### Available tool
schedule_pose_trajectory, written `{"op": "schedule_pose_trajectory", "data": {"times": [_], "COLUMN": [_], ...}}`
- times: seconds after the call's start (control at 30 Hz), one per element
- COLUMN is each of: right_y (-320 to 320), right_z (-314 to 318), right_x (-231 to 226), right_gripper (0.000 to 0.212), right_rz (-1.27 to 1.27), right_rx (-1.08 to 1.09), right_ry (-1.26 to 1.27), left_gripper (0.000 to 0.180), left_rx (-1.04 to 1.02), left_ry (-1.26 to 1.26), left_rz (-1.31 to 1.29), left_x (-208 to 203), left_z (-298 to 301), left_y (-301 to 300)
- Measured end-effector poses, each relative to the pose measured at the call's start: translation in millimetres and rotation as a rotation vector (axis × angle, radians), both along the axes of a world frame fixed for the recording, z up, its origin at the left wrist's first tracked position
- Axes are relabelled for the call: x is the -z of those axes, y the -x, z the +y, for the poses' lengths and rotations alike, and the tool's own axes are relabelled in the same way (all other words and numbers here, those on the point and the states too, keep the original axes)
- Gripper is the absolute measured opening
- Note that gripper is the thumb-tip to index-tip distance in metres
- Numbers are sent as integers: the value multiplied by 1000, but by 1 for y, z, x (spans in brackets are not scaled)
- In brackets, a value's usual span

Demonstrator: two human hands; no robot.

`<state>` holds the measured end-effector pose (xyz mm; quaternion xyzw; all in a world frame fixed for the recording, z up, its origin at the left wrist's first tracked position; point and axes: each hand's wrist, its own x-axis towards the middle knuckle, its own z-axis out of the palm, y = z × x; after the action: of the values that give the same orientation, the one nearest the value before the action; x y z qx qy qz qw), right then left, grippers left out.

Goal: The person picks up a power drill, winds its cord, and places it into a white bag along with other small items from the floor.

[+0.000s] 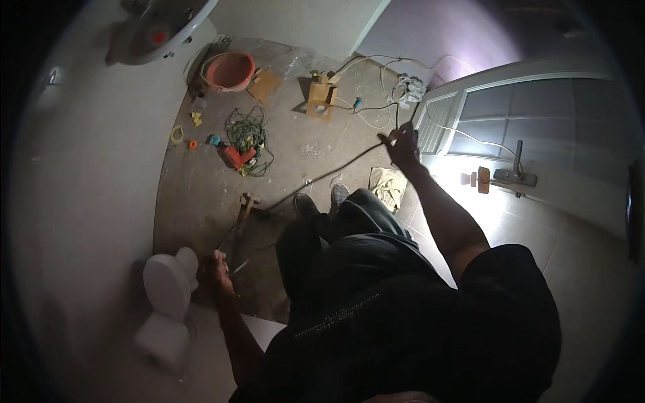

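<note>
A long dark cable [336,169] runs in a slanting line between my two hands. My left hand [215,272], low on the left near the toilet, is closed around its lower end. A thin pale piece [238,267] sticks out beside those fingers; its kind is too blurred to tell. Higher up on the right, my right hand [403,146] grips the cable close to the door, and more cable rises beyond it. A hammer [247,205] stands or lies under the stretch near my left hand.
Left of my feet lie a red power tool [238,158] and a tangled green cord [248,127]. Further off are an orange bucket [230,71] and a cardboard box [322,99]. The white toilet [168,285] borders the left; a lit lamp [483,180] hangs at the door handle [517,177].
</note>
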<state>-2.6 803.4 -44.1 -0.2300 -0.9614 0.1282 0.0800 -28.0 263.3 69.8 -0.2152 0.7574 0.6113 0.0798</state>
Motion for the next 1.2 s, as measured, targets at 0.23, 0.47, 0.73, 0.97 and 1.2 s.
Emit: {"op": "schedule_pose_trajectory", "data": {"times": [0.23, 0.47, 0.73, 0.97, 1.2], "right_y": [101, 161, 156, 109, 51], "right_z": [80, 143, 17, -86, -177], "right_x": [-71, -227, -226, -177, -166], "right_gripper": [21, 52, 23, 36, 30], "right_rz": [334, 276, -226, -706, -883], "right_rx": [-401, -542, -4, -432, -1087], "right_ry": [-165, -511, 911, 919, 995], "left_gripper": [22, 37, 43, 24, 28], "left_rx": [285, 328, -164, -471, -446], "left_ry": [479, 605, 185, -390, -527], "left_rz": [266, -48, -354, -207, 73], "left_x": [12, 124, 60, -85, -180], "left_z": [10, -104, -39, 3, 68], "left_y": [21, -79, -148, -175, -184]}}
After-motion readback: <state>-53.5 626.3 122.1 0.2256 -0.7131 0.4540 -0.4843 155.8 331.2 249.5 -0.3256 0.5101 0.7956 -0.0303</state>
